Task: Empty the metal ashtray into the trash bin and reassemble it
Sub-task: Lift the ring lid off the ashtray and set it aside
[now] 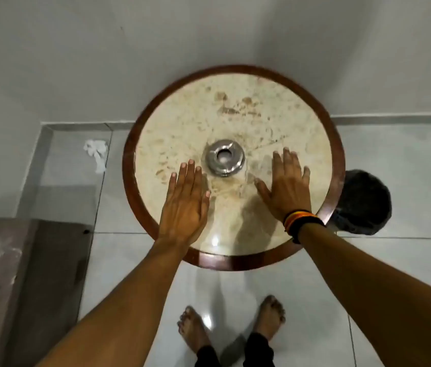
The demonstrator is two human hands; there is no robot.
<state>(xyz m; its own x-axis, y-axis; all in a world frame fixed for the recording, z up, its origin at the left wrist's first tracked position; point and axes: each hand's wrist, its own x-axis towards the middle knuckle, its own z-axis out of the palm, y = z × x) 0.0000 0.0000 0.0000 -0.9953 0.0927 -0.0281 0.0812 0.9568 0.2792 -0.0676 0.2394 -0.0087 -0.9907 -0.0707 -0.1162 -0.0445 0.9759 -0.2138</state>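
Note:
A round metal ashtray (224, 158) with its ring lid on stands near the middle of a round marble-topped table (235, 107) with a dark wooden rim. My left hand (184, 202) lies flat on the tabletop, palm down, just left of and below the ashtray, holding nothing. My right hand (287, 187) lies flat to the right of the ashtray, fingers spread, with a striped band at the wrist. Neither hand touches the ashtray. A trash bin (365, 202) lined with a black bag stands on the floor at the table's right edge.
A crumpled white tissue (96, 153) lies on the tiled floor at the left, near the wall. A dark brown surface (23, 274) fills the lower left. My bare feet (231, 329) stand on the glossy tiles below the table. A white wall runs behind.

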